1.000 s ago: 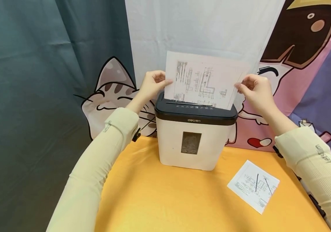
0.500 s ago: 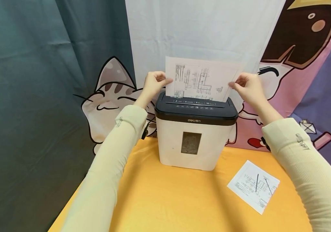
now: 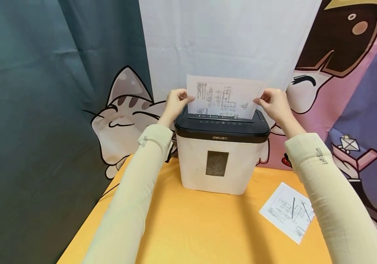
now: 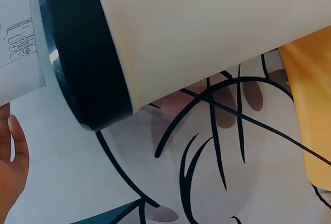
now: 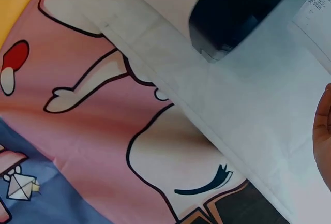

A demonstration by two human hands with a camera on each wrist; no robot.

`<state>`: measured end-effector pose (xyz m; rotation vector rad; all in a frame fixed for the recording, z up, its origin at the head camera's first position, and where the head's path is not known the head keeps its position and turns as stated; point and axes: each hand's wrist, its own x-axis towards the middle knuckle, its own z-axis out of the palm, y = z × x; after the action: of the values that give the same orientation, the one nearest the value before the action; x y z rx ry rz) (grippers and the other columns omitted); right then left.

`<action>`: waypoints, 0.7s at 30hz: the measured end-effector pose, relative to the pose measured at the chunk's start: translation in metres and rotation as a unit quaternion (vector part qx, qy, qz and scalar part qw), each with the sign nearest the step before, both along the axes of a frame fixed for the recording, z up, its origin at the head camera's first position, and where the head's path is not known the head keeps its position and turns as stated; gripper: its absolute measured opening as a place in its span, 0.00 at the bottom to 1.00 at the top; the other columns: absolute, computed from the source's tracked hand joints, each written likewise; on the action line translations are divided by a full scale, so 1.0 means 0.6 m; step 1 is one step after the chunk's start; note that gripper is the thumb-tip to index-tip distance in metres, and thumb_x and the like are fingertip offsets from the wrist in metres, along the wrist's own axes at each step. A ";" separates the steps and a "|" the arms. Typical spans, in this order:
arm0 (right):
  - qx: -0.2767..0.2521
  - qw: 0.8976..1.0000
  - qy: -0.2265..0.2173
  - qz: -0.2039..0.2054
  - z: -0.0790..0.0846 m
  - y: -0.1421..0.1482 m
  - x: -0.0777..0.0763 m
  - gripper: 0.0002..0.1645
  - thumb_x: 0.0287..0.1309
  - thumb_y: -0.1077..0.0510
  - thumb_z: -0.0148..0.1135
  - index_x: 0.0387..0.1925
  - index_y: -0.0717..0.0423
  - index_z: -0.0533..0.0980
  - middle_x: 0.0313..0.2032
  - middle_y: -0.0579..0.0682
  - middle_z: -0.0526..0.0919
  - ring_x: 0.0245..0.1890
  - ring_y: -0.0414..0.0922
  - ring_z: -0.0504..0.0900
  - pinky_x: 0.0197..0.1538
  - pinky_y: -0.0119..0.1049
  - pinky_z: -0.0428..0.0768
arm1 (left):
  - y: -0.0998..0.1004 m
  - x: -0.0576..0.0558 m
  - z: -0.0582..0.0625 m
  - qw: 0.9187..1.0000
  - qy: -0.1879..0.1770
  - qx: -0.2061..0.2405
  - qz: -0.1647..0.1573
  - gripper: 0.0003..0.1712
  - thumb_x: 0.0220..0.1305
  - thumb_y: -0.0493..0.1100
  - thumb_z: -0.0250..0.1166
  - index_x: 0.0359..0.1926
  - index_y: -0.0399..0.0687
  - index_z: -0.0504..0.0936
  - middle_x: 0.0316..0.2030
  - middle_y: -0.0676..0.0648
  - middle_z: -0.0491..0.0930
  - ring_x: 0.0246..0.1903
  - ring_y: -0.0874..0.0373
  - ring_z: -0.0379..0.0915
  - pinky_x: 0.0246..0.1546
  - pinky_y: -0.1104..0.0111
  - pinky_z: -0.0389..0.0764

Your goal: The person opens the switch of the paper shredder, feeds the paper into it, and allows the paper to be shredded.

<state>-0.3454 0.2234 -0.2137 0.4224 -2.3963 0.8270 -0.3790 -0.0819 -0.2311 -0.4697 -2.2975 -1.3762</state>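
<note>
A sheet of paper (image 3: 226, 97) with a printed technical drawing stands upright at the slot of a paper shredder (image 3: 221, 157), white below with a black top. My left hand (image 3: 176, 104) pinches the sheet's left edge between thumb and fingers. At its right edge my right hand (image 3: 274, 104) pinches it too. The sheet's lower edge meets the black top near the slot; whether it is inside I cannot tell. In the left wrist view the sheet's corner (image 4: 20, 69) shows beside the black top, above part of my left hand (image 4: 13, 162).
A second, smaller piece of paper (image 3: 287, 212) with a drawing and dark strokes lies on the yellow tablecloth (image 3: 205, 223), right of the shredder. A thin black cable (image 3: 109, 191) runs at the table's left edge. A printed curtain (image 3: 234, 40) hangs close behind.
Both hands have brought the sheet down and slightly left, onto the shredder's slot area. The right hand has moved left. The paper on the table has stayed put.
</note>
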 end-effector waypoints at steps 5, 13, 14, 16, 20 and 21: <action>-0.004 1.000 -0.009 0.007 -0.009 -0.005 -0.005 0.08 0.56 0.65 0.63 0.26 0.70 0.78 0.27 0.67 0.82 0.18 0.26 0.66 0.25 0.22 0.62 | -0.005 0.000 -0.008 1.000 0.008 -0.011 0.003 0.16 0.61 0.40 0.64 0.20 0.41 0.70 0.24 0.47 0.75 0.23 0.58 0.67 0.27 0.74 0.62; 0.003 1.000 -0.029 0.006 -0.021 0.000 -0.012 0.09 0.58 0.64 0.61 0.29 0.70 0.78 0.27 0.68 0.81 0.19 0.34 0.66 0.24 0.25 0.62 | 0.001 -0.009 -0.018 1.000 0.006 -0.029 0.006 0.12 0.61 0.38 0.64 0.24 0.36 0.75 0.27 0.40 0.80 0.24 0.63 0.67 0.29 0.76 0.63; 0.004 1.000 -0.030 0.007 -0.022 0.002 -0.012 0.09 0.58 0.64 0.61 0.30 0.70 0.78 0.27 0.68 0.81 0.18 0.33 0.66 0.24 0.25 0.62 | 0.003 -0.011 -0.019 0.999 0.007 -0.032 0.005 0.11 0.61 0.38 0.64 0.26 0.34 0.77 0.28 0.38 0.81 0.25 0.61 0.69 0.29 0.76 0.63; 0.007 0.999 -0.032 0.009 -0.025 0.005 -0.012 0.08 0.58 0.64 0.61 0.31 0.70 0.79 0.28 0.68 0.81 0.18 0.32 0.66 0.24 0.25 0.62 | 0.006 -0.014 -0.021 0.999 0.005 -0.040 0.007 0.10 0.61 0.38 0.64 0.30 0.33 0.80 0.31 0.36 0.82 0.28 0.56 0.73 0.30 0.76 0.65; 0.009 0.999 -0.039 0.012 -0.031 0.007 -0.013 0.09 0.58 0.64 0.61 0.32 0.70 0.79 0.29 0.68 0.82 0.18 0.31 0.66 0.25 0.25 0.63 | 0.008 -0.014 -0.026 0.999 0.000 -0.048 0.014 0.10 0.61 0.38 0.64 0.33 0.32 0.81 0.33 0.35 0.83 0.34 0.49 0.78 0.32 0.76 0.67; 0.009 0.999 -0.040 0.013 -0.032 0.006 -0.013 0.08 0.58 0.64 0.61 0.32 0.70 0.79 0.29 0.68 0.82 0.19 0.31 0.67 0.25 0.25 0.63 | 0.008 -0.014 -0.029 0.999 -0.001 -0.050 0.017 0.10 0.61 0.38 0.64 0.33 0.32 0.81 0.33 0.35 0.83 0.35 0.48 0.78 0.33 0.75 0.68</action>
<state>-0.3534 0.2273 -0.2332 0.4357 -2.4786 0.8492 -0.3872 -0.0772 -0.2483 -0.4571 -2.3732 -1.2517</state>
